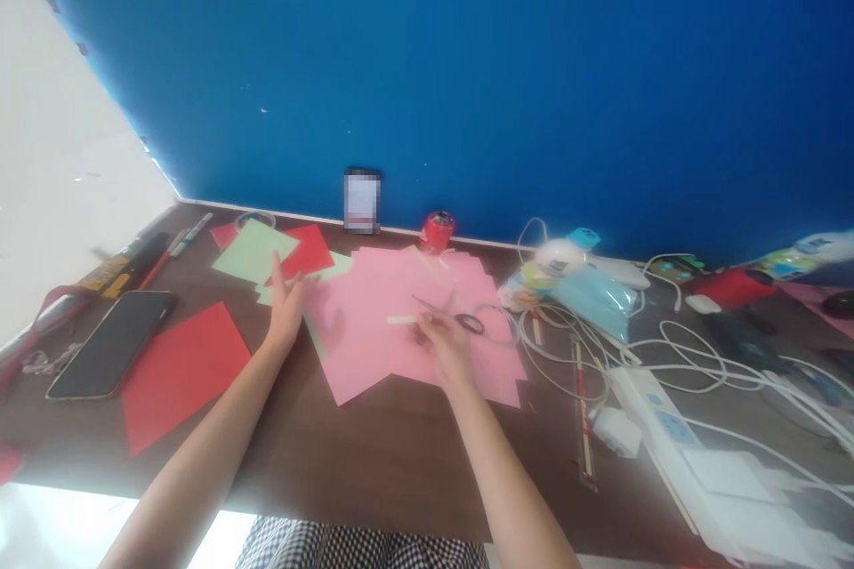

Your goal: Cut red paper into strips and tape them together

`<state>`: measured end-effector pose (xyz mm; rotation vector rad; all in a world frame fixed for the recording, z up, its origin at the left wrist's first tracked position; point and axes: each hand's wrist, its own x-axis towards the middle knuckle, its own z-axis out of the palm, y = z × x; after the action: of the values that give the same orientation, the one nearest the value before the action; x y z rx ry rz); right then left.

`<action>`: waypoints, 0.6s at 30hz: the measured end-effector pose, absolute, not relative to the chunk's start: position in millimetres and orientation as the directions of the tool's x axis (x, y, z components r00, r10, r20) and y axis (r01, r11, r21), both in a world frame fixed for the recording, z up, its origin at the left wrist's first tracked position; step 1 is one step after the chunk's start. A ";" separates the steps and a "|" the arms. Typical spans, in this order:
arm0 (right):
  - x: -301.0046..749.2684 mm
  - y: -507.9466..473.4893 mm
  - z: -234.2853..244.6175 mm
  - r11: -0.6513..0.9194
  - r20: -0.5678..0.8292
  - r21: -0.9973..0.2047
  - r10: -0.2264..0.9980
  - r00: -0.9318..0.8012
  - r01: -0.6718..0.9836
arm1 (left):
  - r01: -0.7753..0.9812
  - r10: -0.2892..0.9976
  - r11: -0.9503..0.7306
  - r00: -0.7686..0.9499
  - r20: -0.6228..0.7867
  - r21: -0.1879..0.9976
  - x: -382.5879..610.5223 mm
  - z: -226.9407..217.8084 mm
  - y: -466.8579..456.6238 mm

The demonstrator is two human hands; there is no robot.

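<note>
My left hand lies stretched out with fingers apart on the brown table, at the left edge of a spread of pink paper sheets. It touches the pink paper and a light green sheet. My right hand rests on the pink sheets with fingers curled. It pinches a thin pale green paper strip. Small scissors lie on the pink paper just beyond that hand, handles to the right.
A red sheet and a black phone lie at the left. Red paper, a red tape roll and a small card sit near the blue wall. White cables, a power strip and clutter fill the right.
</note>
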<state>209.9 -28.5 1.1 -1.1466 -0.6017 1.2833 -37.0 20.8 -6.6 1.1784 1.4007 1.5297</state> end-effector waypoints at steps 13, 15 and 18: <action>194.4 -36.4 1.5 -0.197 -0.212 -0.943 0.977 0.026 -0.269 | 0.327 0.917 -0.212 0.392 0.071 0.921 20.4 5.3 -19.9; 194.0 -36.6 1.4 -0.201 -0.214 -0.952 0.976 0.033 -0.230 | 0.317 0.918 -0.186 0.394 0.049 0.930 20.3 4.7 -18.9; 194.6 -36.4 1.5 -0.196 -0.203 -0.971 0.979 0.033 -0.138 | 0.314 0.933 -0.133 0.360 0.011 0.940 16.6 2.0 -14.7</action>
<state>194.6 -36.4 1.5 -1.2735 -0.9727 1.3796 16.6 -14.7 2.0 1.6586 1.1283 0.8046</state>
